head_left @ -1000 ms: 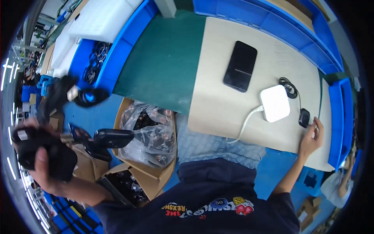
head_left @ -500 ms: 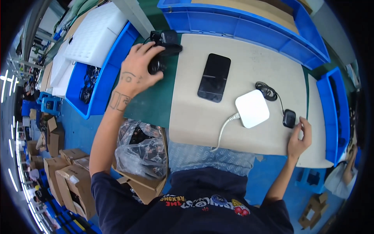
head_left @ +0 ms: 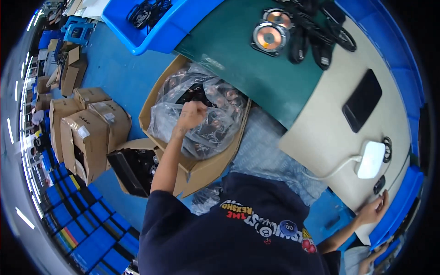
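Note:
My left hand [head_left: 191,114] is down at a clear plastic bag [head_left: 215,121] lining an open cardboard box [head_left: 151,110] beside the table. Its fingers are curled closed on the plastic; dark parts with copper-coloured spots show inside the bag. At the table's right end my right hand [head_left: 373,211] holds nothing, fingers apart, close to a small black puck [head_left: 379,184]. Near that puck lies a white square device [head_left: 371,158] with a white cable [head_left: 327,176]. A black phone [head_left: 362,101] rests on the beige mat [head_left: 316,137].
Round copper-coil parts [head_left: 269,37] and black cables [head_left: 311,32] lie on the green mat [head_left: 256,78]. Blue bins [head_left: 142,41] flank the table. Cardboard boxes [head_left: 89,133] stand on the floor to the left. Another person's arm [head_left: 371,261] shows at lower right.
The view has swung to the left and down. My left hand has left the black cables on the table and reached down to the bag. My right hand stays by the table's right end.

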